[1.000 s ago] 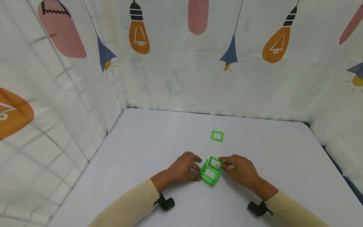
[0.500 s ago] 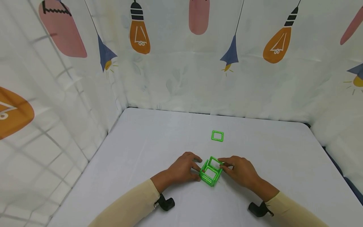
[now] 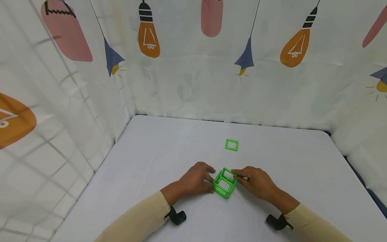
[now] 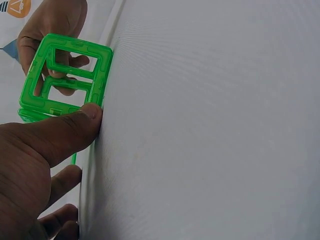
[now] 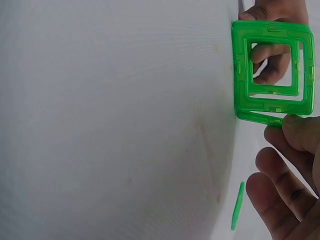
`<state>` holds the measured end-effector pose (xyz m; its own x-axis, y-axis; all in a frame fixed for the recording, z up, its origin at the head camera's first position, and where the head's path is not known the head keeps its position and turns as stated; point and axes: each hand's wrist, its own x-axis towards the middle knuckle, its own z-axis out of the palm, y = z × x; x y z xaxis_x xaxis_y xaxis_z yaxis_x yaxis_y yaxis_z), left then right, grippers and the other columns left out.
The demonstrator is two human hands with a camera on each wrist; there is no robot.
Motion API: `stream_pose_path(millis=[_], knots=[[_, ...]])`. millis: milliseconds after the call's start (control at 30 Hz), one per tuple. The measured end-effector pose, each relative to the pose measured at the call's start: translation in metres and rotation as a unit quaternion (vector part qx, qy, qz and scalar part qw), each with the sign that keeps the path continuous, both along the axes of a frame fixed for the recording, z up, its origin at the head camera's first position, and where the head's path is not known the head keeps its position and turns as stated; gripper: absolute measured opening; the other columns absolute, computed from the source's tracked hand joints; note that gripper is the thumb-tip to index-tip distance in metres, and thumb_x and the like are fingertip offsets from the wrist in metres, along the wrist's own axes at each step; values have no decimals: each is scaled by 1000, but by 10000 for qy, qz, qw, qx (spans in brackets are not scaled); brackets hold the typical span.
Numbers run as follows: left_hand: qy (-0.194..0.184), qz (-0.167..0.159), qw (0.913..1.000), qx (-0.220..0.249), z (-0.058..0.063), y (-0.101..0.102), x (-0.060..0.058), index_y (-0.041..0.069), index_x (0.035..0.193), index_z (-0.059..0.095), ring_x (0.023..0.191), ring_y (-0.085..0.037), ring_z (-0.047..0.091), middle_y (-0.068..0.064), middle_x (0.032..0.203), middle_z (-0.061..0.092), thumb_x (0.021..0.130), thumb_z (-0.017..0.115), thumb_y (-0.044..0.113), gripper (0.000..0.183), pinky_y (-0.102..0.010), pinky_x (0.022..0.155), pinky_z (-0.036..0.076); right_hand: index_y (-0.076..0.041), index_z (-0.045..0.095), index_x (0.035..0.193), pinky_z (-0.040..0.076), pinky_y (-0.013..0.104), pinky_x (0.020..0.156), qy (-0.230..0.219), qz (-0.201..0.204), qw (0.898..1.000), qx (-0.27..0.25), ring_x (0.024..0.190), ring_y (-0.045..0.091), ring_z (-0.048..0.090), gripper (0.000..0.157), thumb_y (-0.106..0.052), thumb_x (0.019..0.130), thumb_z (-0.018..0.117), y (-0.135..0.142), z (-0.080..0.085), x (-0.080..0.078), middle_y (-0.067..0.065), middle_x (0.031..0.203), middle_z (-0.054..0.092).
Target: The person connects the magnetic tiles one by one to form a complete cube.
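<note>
Several green, see-through square magnetic tiles stand joined as an open-topped box (image 3: 222,193) on the table, in front of me. My left hand (image 3: 195,179) holds the box at its left side; in the left wrist view its thumb (image 4: 82,122) presses near a tile's lower corner. My right hand (image 3: 257,181) pinches the edge of the box's far tile (image 3: 230,171) between thumb and fingers. In the right wrist view, that tile (image 5: 256,118) meets its neighbour at one corner, with a narrow wedge-shaped gap between them. The hands partly hide the box's sides.
One loose green square tile (image 3: 231,149) lies flat farther back on the white table (image 3: 169,141). Pale curtains with printed lamps (image 3: 193,77) surround the table's back and sides. A small black camera sits on each wrist.
My right hand has shifted slightly left, and the pinched far tile has tipped a little in towards the box. The left hand and the loose tile have stayed in place.
</note>
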<state>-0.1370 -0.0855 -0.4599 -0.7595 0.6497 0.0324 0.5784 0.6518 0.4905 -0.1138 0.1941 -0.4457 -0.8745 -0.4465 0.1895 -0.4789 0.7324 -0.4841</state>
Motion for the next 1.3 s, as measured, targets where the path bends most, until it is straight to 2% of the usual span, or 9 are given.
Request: stream_pose_path(millis=[600, 733, 833, 1033, 1167, 1300], knots=[[-7, -9, 10000, -1, 1, 0, 1, 17, 105, 83, 136, -23, 43, 2, 135, 60, 83, 88, 30, 27, -37, 113, 38, -22, 76, 126, 54, 26, 71, -2, 298, 9992, 249, 89, 3, 63, 37, -8, 91, 77, 5, 3, 0, -13, 103, 72], [16, -31, 10000, 3, 1, 0, 1, 17, 105, 83, 136, -24, 44, 2, 135, 61, 83, 88, 30, 27, -37, 113, 38, -20, 76, 125, 53, 24, 70, -23, 239, 9993, 301, 86, 2, 62, 37, -7, 91, 77, 4, 3, 1, -12, 104, 72], [28, -37, 10000, -13, 1, 0, 1, 17, 105, 83, 136, -24, 44, 2, 135, 61, 83, 88, 30, 27, -37, 113, 38, -19, 75, 127, 53, 23, 68, -188, 30, 9992, 350, 83, 1, 60, 39, -7, 90, 77, 2, 4, 3, -12, 104, 73], [74, -27, 10000, -9, 0, 0, 1, 17, 105, 83, 135, -24, 45, 2, 134, 61, 82, 88, 30, 27, -37, 112, 39, -22, 65, 139, 53, 33, 77, -841, -474, 9941, 502, 94, 8, 62, 51, -15, 90, 75, -3, 8, 11, -21, 101, 71], [154, -51, 9999, -42, 0, 0, 1, 17, 104, 83, 134, -23, 46, 2, 134, 61, 82, 89, 31, 27, -37, 111, 40, -22, 57, 146, 54, 43, 87, -1097, -518, 9906, 639, 106, 14, 65, 63, -25, 87, 80, -5, 8, 17, -24, 101, 70], [230, -67, 9997, -80, 1, 0, 2, 17, 105, 83, 133, -24, 46, 1, 133, 62, 82, 89, 31, 27, -37, 111, 40, -22, 51, 150, 53, 50, 94, -1161, -537, 9890, 743, 115, 19, 64, 76, -36, 84, 85, -7, 7, 21, -25, 101, 69]])
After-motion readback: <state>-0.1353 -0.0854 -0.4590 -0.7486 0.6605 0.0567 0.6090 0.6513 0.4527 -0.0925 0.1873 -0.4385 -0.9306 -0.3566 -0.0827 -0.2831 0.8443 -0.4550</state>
